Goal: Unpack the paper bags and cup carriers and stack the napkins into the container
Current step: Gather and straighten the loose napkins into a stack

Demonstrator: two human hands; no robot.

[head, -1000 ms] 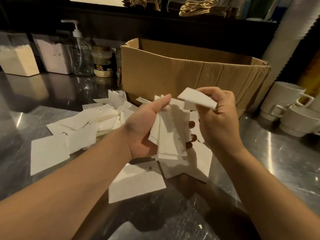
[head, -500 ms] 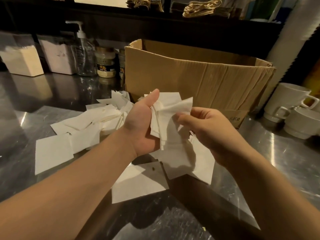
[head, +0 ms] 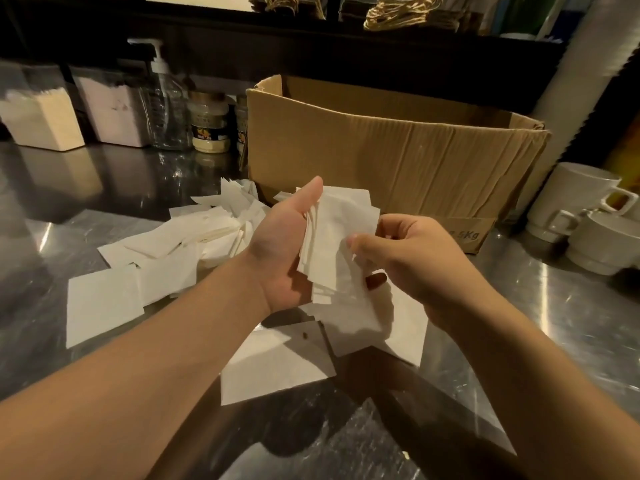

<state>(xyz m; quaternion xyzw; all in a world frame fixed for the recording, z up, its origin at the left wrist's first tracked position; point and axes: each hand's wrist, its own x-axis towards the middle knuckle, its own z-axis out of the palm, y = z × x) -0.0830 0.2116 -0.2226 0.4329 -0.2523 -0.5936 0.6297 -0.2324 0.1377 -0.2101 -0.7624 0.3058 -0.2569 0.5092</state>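
My left hand holds an upright bundle of white napkins in its palm, thumb along the bundle's left edge. My right hand meets the bundle from the right, its fingers curled against the front napkin. Loose white napkins lie scattered on the steel counter to the left, and more napkins lie flat under my hands. Two clear napkin containers partly filled with napkins stand at the back left.
An open cardboard box stands just behind my hands. A pump bottle and jars stand left of it. White cups are stacked at the right. Folded paper bags with rope handles lie on the back shelf.
My right hand has brought the single napkin it held down onto the bundle in my left hand and now rests against the bundle's front. The view shifted slightly.
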